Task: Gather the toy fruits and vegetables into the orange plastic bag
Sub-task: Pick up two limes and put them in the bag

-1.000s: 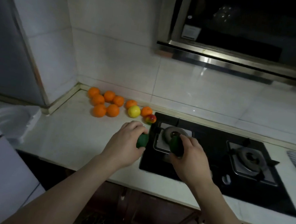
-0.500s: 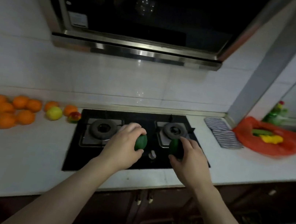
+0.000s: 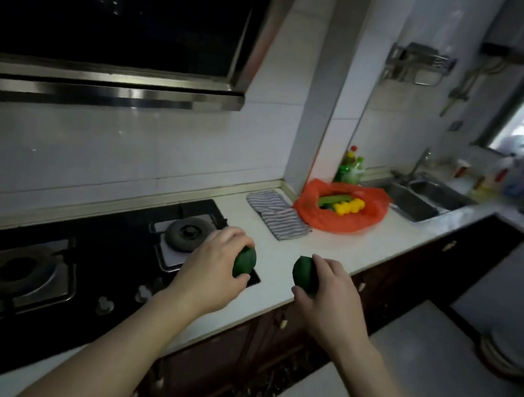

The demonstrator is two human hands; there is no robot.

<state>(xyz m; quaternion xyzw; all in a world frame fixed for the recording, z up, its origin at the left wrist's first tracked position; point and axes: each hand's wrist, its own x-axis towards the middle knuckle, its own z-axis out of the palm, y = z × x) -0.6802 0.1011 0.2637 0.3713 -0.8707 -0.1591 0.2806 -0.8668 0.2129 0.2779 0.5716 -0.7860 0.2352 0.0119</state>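
Closer to the bag (image 3: 335,224) now; left hand (image 3: 212,271) grips the left fruit (image 3: 245,261) tight; right hand (image 3: 332,299) grips the right fruit (image 3: 302,271).

Only two arms of the person show. The left forearm (image 3: 130,342) is bare along all of its visible length, slim and smooth, narrowing toward the wrist. The right forearm (image 3: 372,384) is bare in the same way and of like build. The left hand (image 3: 212,269) and the right hand (image 3: 331,297) are bare too, with knuckles and tendons faintly ridged across their backs. The picture is too soft to tell fingernails or finer marks.
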